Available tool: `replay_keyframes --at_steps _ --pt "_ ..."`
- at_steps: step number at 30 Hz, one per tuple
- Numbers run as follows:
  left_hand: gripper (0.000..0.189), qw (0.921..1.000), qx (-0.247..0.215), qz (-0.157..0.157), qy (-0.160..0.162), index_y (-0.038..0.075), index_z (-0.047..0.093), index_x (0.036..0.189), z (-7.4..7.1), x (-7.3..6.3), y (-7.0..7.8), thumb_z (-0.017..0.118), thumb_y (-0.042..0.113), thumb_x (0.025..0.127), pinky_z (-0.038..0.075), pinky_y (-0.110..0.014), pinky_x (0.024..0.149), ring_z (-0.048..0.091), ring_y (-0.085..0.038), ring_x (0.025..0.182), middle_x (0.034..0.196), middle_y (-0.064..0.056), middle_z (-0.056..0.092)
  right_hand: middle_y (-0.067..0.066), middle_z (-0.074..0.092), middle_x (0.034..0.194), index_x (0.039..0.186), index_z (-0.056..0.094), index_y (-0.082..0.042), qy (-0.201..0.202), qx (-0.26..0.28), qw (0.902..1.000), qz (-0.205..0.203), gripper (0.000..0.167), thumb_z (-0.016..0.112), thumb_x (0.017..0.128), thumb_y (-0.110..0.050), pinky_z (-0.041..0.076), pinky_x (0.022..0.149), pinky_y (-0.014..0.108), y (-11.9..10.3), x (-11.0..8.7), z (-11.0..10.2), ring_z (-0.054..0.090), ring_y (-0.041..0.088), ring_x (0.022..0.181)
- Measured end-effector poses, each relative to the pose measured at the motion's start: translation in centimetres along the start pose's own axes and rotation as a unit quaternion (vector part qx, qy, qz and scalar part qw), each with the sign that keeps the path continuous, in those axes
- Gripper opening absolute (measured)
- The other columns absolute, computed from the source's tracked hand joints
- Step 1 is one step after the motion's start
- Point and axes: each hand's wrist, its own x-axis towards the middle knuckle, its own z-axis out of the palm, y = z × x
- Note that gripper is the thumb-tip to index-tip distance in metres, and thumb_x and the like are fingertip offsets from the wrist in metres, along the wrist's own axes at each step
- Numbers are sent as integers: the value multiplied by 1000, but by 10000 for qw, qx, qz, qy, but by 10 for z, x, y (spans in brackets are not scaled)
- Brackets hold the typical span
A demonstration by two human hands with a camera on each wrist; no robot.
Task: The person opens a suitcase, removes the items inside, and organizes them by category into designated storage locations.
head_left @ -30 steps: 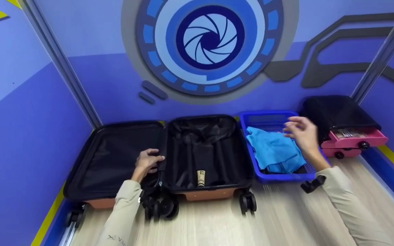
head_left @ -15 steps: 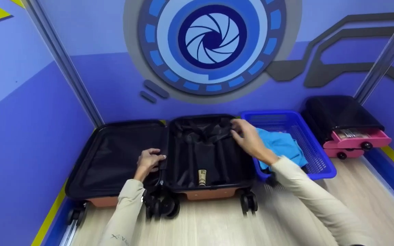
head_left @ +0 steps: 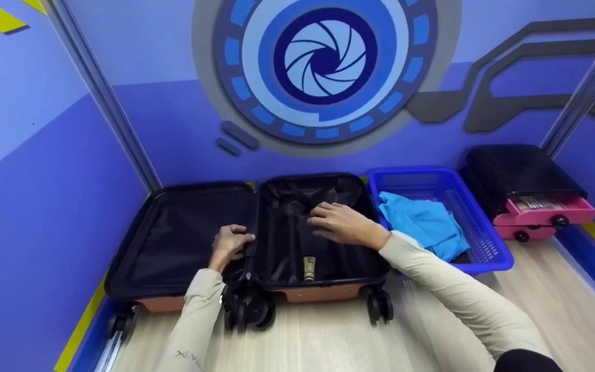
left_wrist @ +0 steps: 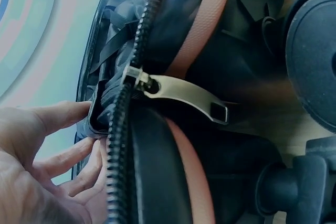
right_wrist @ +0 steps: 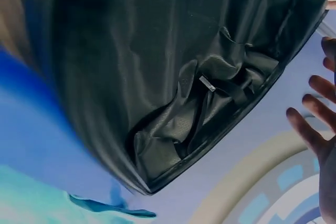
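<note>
An orange suitcase with black lining (head_left: 277, 237) lies spread open, its two halves side by side. At the hinge between them, my left hand (head_left: 230, 242) pinches the black edge; the left wrist view shows thumb and fingers on it beside the zipper (left_wrist: 139, 40) and its metal pull (left_wrist: 184, 92). My right hand (head_left: 343, 223) hovers over the right half, fingers spread and holding nothing. In the right wrist view that hand (right_wrist: 323, 124) shows at the right border. A small beige tube (head_left: 309, 268) with dark print lies near the front of the right half.
Right of the suitcase stands a blue plastic basket (head_left: 499, 261) with a bright blue cloth (head_left: 426, 225) in it. Beyond it sits a black-topped box with pink drawers (head_left: 550, 213), the upper one pulled out. Suitcase wheels (head_left: 380, 306) jut forward. A printed wall rises behind.
My right hand has moved left from above the basket to above the suitcase's right half. The left hand keeps its hold at the hinge. The tube has not moved within the suitcase.
</note>
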Motion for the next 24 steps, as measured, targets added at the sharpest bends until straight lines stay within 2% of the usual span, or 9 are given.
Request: replay_keyframes --at_steps 5,9,13,15,17,18,20,22,24 --pt "43 9999 -107 -77 -28 2 70 127 1 0 -4 79 13 87 65 -37 71 72 -22 86 118 -23 73 6 70 121 127 72 -14 -526 270 9982 136 30 69 103 -31 59 90 40 -3 15 -2 65 25 111" --pt "43 9999 -144 -39 -45 2 69 128 3 0 -3 79 13 87 65 -39 72 73 -25 90 120 -23 72 7 71 113 121 73 -11 -684 607 9956 196 24 71 101 -25 59 85 44 -4 29 4 67 28 103" --pt "44 9998 -192 45 -58 1 68 129 4 0 1 79 14 88 65 -41 76 75 -29 97 123 -24 71 10 71 105 110 72 -7 -726 1195 9869 809 14 72 99 -15 59 81 47 -3 35 15 69 30 97" --pt "45 9995 -284 31 -119 1 68 130 4 0 1 79 14 89 65 -41 77 75 -28 97 123 -23 71 12 72 107 111 73 -5 -1052 1495 9771 1090 13 72 98 -9 60 83 46 -5 35 21 70 31 100" --pt "45 9991 -388 -28 -187 1 67 130 4 -1 1 79 13 89 65 -41 77 75 -25 94 121 -23 72 13 73 112 116 73 -3 -1854 1828 9595 1081 19 68 98 -3 60 86 42 -10 35 24 71 29 103" --pt "44 9988 -442 -60 -205 1 67 130 3 -1 0 79 12 89 65 -41 77 75 -24 92 120 -23 73 13 73 115 120 72 -3 -2387 1940 9462 1004 24 66 97 -2 60 86 38 -13 36 25 70 26 104" --pt "44 9985 -494 -109 -189 1 67 130 1 -1 -1 80 12 89 65 -40 77 74 -21 88 117 -21 74 14 71 123 129 68 -4 -3519 2337 9015 939 35 64 95 2 58 82 31 -20 40 26 68 22 99" --pt "44 9986 -488 -111 -151 2 68 129 -1 -1 -2 79 12 89 64 -39 76 73 -20 86 115 -21 75 14 69 127 135 65 -6 -4392 2459 8596 873 44 65 93 4 52 78 24 -26 44 25 61 17 95" --pt "44 9989 -457 -79 -116 2 68 129 -2 0 -3 80 13 88 64 -38 74 73 -19 86 115 -20 75 13 64 131 140 63 -12 -4881 2341 8350 986 51 69 91 4 46 75 23 -31 48 25 54 14 92"
